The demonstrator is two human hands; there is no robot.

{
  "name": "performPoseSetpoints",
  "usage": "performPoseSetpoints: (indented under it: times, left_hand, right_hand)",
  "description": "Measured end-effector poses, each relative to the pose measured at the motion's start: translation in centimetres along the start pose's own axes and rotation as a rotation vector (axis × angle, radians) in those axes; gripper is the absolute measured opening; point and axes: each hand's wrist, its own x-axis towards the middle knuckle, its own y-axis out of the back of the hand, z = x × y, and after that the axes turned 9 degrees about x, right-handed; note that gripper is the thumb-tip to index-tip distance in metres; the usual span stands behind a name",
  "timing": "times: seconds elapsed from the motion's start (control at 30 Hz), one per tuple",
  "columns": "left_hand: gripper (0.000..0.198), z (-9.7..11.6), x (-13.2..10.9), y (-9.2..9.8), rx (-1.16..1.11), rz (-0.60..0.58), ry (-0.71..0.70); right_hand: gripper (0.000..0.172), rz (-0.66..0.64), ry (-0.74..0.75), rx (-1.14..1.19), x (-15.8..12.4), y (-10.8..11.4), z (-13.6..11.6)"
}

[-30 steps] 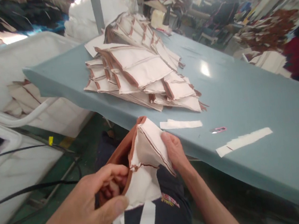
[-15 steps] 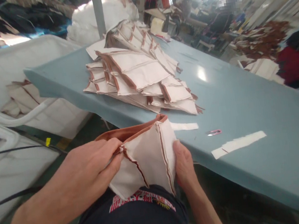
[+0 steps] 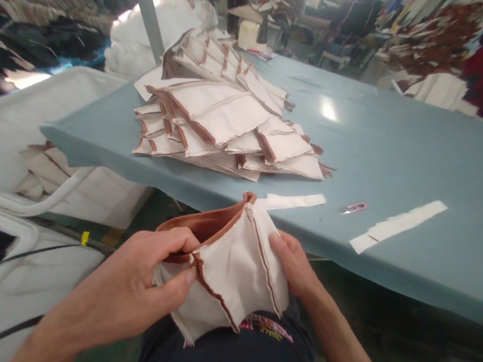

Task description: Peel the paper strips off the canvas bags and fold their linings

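Observation:
Between my two hands is a sewn fabric piece, off-white outside and rust-brown inside, with raised seams showing. My left hand pinches its upper rim beside the left seam, fingers inside the opening and thumb outside. On the opposite side, my right hand grips the edge, the thumb on the pale face and the other fingers mostly hidden behind. The piece hangs over my lap, its brown-lined mouth open at the top. Beyond it, a heap of similar sewn pieces lies on the blue-grey table.
Pink-handled thread snips lie on the table between a white strip and a stack of white strips. White bins stand at the left, one holding similar pieces. A dark cable crosses at the left. A person is in the background.
My left hand has lowered slightly and turned, with its fingers reaching further into the rim. The mouth of the piece is wider, showing more brown lining. The view has shifted a little.

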Motion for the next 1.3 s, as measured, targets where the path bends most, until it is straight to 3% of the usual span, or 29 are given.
performPoseSetpoints:
  times: [0.2, 0.4, 0.5, 0.63, 0.7, 0.77, 0.83, 0.9, 1.07, 1.3]
  left_hand:
    - [0.022, -0.9, 0.2, -0.3, -0.131, 0.017, -0.108]
    - [0.028, -0.6, 0.2, -0.6, -0.112, 0.018, -0.111]
    - [0.030, -0.2, 0.2, -0.4, -0.093, 0.027, -0.113]
    - [0.029, 0.1, 0.2, -0.1, -0.085, 0.051, -0.154]
    - [0.028, 0.4, 0.4, 0.0, -0.085, 0.058, -0.170]
    - [0.029, 0.6, 0.5, 0.1, -0.097, 0.053, -0.179]
    - [0.030, 0.7, 0.6, 0.2, -0.094, 0.070, -0.170]
    - [0.030, 0.6, 0.6, 0.3, -0.057, 0.091, -0.163]
    - [0.030, -0.2, -0.2, 0.3, -0.024, 0.068, -0.170]
    - [0.024, -0.5, -0.5, 0.0, -0.001, 0.174, -0.187]
  right_hand:
    - [0.074, -0.014, -0.048, 0.067, -0.9, 0.6, -0.1]
    - [0.053, 0.097, 0.138, -0.325, -0.8, 0.3, 0.0]
    - [0.035, 0.158, 0.444, -0.469, -1.4, -0.7, -1.4]
    - [0.038, 0.107, 0.967, -0.529, -2.6, -3.1, -5.5]
    - [0.036, -0.033, 1.043, -0.469, -2.8, -4.5, -7.8]
    - [0.033, -0.257, 1.031, -0.357, -2.2, -5.8, -9.4]
    - [0.036, -0.470, 1.011, -0.337, -1.0, -6.8, -10.1]
    - [0.034, -0.592, 1.021, -0.403, 0.4, -7.5, -10.2]
    - [0.011, -0.636, 1.158, -0.579, 2.5, -7.8, -10.4]
    - [0.029, -0.740, 1.041, -0.734, 2.3, -7.8, -11.7]
